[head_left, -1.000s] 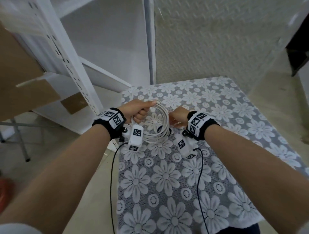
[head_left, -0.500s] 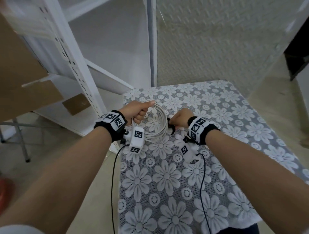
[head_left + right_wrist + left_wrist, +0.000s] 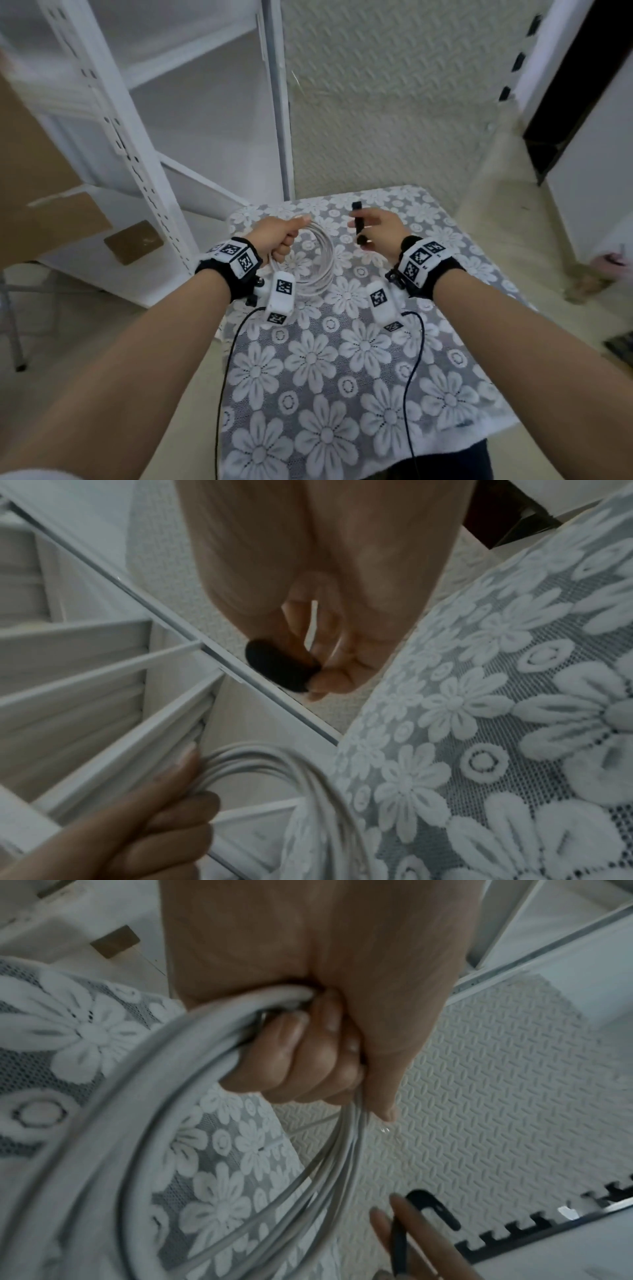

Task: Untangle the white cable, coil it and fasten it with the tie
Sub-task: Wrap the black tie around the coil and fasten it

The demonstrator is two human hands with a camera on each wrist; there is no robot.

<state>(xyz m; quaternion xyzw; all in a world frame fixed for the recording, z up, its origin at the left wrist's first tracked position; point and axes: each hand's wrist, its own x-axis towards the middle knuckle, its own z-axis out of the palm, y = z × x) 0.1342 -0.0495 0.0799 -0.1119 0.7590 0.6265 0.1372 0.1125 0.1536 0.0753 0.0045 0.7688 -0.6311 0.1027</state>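
The white cable (image 3: 320, 260) is wound into a round coil of several loops, hanging above the flowered tablecloth (image 3: 325, 377). My left hand (image 3: 277, 236) grips the coil's top in a fist; the left wrist view shows my fingers (image 3: 308, 1053) curled round the bundled loops (image 3: 164, 1085). My right hand (image 3: 376, 229) is to the right of the coil, apart from it, and pinches a black tie strap (image 3: 358, 222) that stands upright. In the right wrist view the black tie (image 3: 277, 669) sits between thumb and fingertips, with the coil (image 3: 308, 777) lower left.
A white metal shelf rack (image 3: 130, 147) stands left of the table, with cardboard (image 3: 133, 241) on the floor beside it. Embossed white foam matting (image 3: 394, 102) lies beyond the table's far edge. Black wrist-camera leads (image 3: 226, 377) hang off both wrists over the cloth.
My right hand has pulled away from the coil to the right and upward, lifting the black tie free and upright. My left hand keeps its grip on the coil.
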